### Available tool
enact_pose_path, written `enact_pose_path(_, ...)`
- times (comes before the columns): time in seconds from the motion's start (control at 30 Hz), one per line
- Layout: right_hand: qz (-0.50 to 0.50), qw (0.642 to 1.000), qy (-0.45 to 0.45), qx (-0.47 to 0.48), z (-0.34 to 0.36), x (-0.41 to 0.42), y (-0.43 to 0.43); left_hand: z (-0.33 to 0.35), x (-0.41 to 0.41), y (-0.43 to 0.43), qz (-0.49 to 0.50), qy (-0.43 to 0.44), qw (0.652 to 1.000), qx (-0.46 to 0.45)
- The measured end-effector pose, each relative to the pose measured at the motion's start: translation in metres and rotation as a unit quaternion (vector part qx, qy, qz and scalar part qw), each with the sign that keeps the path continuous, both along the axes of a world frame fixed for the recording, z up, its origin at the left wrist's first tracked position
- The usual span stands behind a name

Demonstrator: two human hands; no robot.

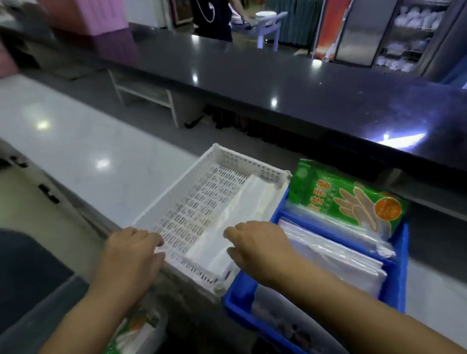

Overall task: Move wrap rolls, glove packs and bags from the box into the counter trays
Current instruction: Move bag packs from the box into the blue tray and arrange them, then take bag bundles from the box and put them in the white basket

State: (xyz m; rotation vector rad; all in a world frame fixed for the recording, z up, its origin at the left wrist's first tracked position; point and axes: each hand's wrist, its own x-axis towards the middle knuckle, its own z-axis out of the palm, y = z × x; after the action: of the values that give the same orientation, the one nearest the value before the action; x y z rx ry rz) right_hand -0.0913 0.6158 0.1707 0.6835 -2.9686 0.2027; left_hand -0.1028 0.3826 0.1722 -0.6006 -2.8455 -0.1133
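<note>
Two bare forearms reach up from the bottom edge, with a clear bag (126,343) of green-printed packs below the left one, blurred and close to the lens. Left hand (132,252) lies palm down on the near left rim of the white tray (224,156), fingers curled loosely over the edge; whether it grips the rim or just rests there I cannot tell. Right hand (258,245) hovers palm down over the near right corner of that tray, fingers spread and relaxed, holding nothing, fingertips at or just above a flat clear plastic pack (230,217) lying along the tray's right side. Most of the tray's slotted floor is bare.

Touching the white tray on its right is a blue tray (406,268). A green glove pack (343,194) stands tilted against its far end, and a stack of clear bags (335,255) is filed upright in front of it. Both trays sit on the pale tabletop (78,141), which runs off to the left. Behind them rises a dark glossy counter (304,91). Beyond it a person in a dark apron (209,3) stands by a small table, with shelving (411,14) of white goods at the far right.
</note>
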Motion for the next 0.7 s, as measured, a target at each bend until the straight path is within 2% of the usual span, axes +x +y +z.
enact_pose_path(0.37,0.112,0.993,-0.008,0.025,-0.018,-0.017,-0.203,-0.036,0.07,-0.227,0.218,-0.119,0.968,0.045)
enact_pose_path(0.53,0.143,0.987,-0.056,0.042,-0.056,-0.012,-0.302,-0.071,0.098,-0.331,0.286,-0.158,0.944,0.052)
enact_pose_path(0.7,0.107,0.983,-0.14,0.053,-0.109,-0.005,-0.352,-0.103,0.13,-0.39,0.314,-0.216,0.922,0.068)
